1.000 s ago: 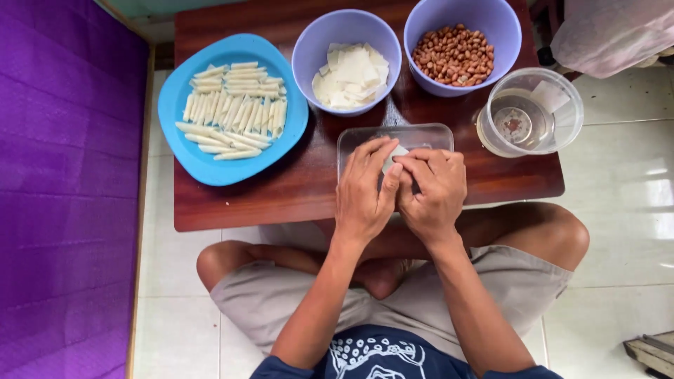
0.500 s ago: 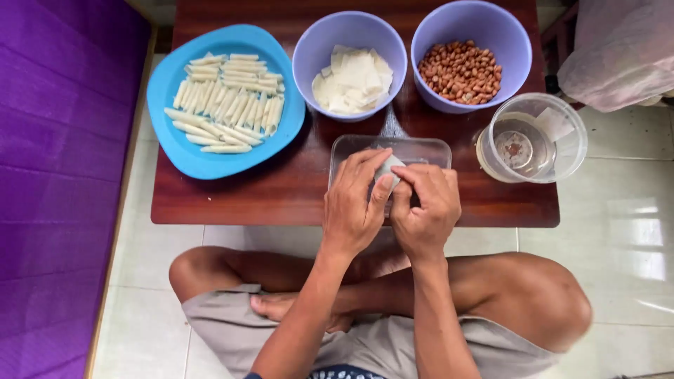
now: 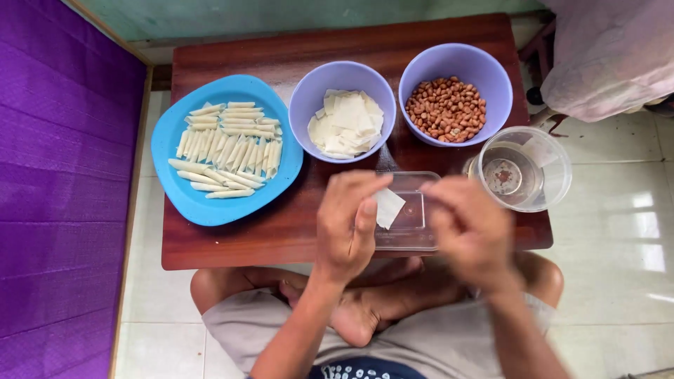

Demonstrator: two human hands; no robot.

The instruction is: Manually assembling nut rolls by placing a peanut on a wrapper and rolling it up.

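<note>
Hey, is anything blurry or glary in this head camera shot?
Head view: the right hand is smeared by motion blur; the left hand, holding a small white square wrapper, is sharper; soft window glare lies on the white floor tiles.

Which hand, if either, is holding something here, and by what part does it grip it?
The left hand pinches a small white square wrapper by its left edge, between thumb and fingers. The right hand is blurred; no hold can be told.

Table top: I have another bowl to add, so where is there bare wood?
Bare wood runs along the table far edge behind the bowls, and at the near-left corner below the blue plate. The right side is crowded: peanut bowl, clear cup, both hands.
</note>
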